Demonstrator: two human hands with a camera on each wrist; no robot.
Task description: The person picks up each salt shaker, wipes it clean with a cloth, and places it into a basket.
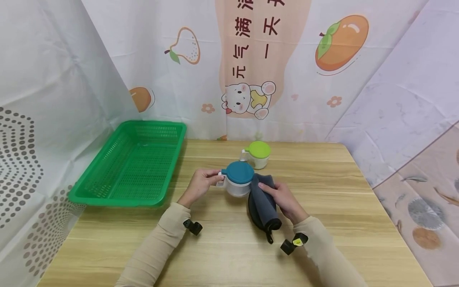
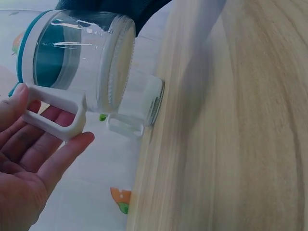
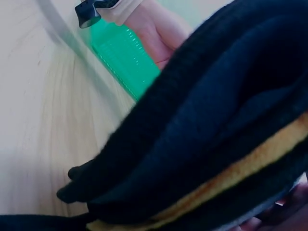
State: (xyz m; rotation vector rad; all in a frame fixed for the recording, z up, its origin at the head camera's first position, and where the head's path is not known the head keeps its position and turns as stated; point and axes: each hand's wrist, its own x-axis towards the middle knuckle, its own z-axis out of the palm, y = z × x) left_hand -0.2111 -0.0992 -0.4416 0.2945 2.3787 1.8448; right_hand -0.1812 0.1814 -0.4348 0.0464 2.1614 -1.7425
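My left hand (image 1: 203, 184) pinches the white handle of a clear seasoning jar (image 1: 238, 187) with a blue lid. In the left wrist view the jar (image 2: 77, 57) is held off the tabletop, its thumb and fingers at the handle (image 2: 72, 130). My right hand (image 1: 287, 201) grips a folded dark grey cloth (image 1: 264, 199) with black edging and a small loop, its upper part against the jar's right side. That cloth (image 3: 192, 125) fills much of the right wrist view and shows a yellow-orange strip. Behind stands a second jar with a green lid (image 1: 259, 149).
A green plastic basket (image 1: 162, 195) sits on the left of the wooden table (image 1: 215, 251). A printed curtain (image 1: 201, 79) hangs along the table's back edge. Each wrist carries a small black camera.
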